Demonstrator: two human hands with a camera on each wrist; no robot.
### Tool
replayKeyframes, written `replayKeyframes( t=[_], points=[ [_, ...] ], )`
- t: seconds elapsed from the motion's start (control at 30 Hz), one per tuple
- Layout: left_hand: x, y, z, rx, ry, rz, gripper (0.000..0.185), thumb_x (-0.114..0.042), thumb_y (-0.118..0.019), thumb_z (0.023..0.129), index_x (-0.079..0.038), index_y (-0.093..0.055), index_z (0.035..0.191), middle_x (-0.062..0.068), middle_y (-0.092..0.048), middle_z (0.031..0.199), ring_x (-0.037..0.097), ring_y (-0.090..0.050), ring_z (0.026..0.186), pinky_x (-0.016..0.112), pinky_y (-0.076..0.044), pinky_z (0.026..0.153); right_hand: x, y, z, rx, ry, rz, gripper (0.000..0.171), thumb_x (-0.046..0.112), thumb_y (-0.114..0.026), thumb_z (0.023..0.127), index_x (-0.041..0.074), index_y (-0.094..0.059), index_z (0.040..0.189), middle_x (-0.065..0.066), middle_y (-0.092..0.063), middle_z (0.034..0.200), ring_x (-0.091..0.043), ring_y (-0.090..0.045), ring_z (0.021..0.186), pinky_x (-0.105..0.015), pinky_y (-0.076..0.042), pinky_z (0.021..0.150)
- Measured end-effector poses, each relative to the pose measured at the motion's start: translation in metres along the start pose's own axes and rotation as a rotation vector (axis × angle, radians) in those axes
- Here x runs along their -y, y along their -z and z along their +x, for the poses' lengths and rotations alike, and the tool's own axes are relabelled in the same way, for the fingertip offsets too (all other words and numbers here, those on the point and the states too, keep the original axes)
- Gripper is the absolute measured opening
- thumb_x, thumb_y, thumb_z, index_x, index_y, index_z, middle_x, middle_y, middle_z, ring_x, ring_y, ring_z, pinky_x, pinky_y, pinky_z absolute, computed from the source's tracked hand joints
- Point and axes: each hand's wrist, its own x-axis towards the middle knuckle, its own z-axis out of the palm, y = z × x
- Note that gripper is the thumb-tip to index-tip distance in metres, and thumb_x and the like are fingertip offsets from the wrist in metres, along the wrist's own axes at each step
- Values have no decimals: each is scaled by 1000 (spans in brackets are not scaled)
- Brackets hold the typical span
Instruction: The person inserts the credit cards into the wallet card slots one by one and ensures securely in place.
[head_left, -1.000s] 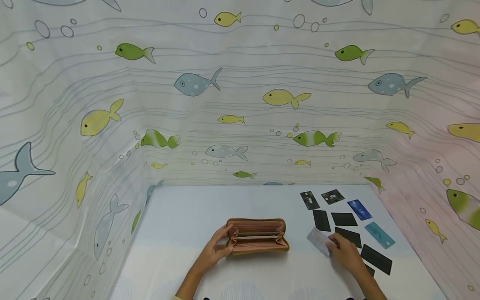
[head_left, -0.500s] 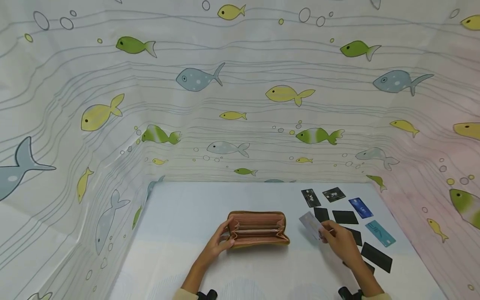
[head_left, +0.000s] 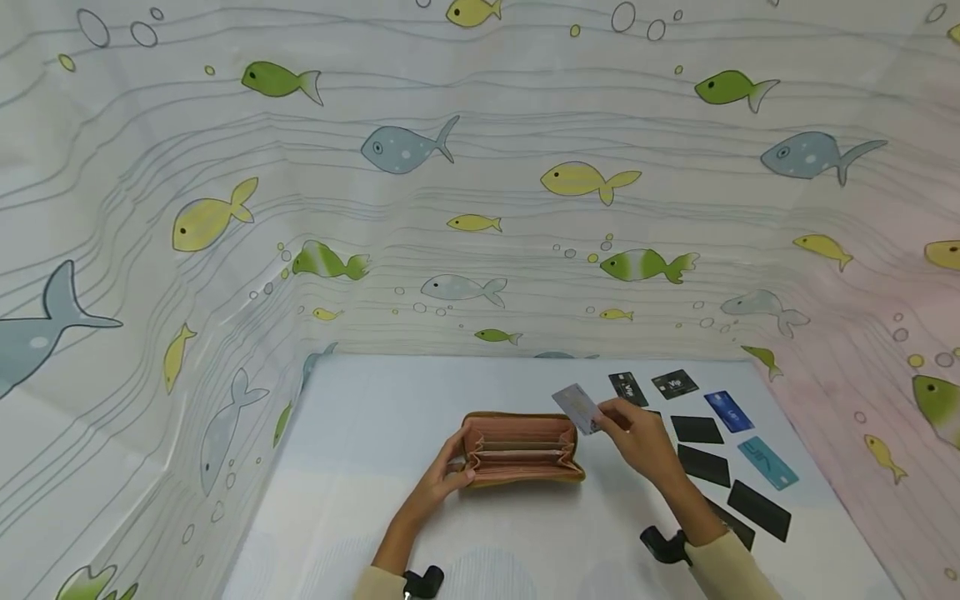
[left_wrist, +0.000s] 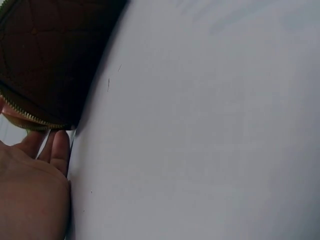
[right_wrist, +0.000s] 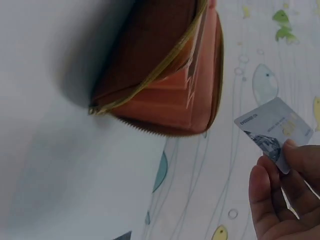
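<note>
Wallet, brown outside and pink inside, lies unzipped and spread wide on the white bench, near its middle. The left hand holds the wallet's left end, its grip curled round that end. The right hand pinches a silver card in a narrow grip, in the air just above the wallet's right end. Other cards lie flat on the bench to the right: black cards, a blue card and a teal card.
</note>
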Motion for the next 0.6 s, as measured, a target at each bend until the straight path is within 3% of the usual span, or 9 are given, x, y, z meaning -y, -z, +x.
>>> replayKeyframes(
  t=[0.3,0.4,0.6],
  points=[
    [0,-1,1,-3,-3,5,73,-15,-57,98,-28,-21,161,6,-22,166,35,-33,143,47,-40,104,22,-23,25,92,124,48,16,5,-72,91,7,-74,107,-6,-73,100,-13,-67,82,-24,-56,68],
    [-2,-1,3,-18,-5,4,73,-15,-57,98,-29,-22,160,3,-22,166,34,-33,143,48,-39,104,27,-29,32,96,136,58,16,6,-71,91,7,-74,107,-7,-74,101,-15,-68,82,-25,-57,68],
    [-2,0,4,-3,-27,1,74,-9,-57,98,-21,-20,161,11,-21,166,38,-35,141,44,-42,103,29,-39,38,117,158,43,13,6,-72,91,6,-74,104,-7,-75,99,-16,-70,82,-27,-58,68]
  ],
)
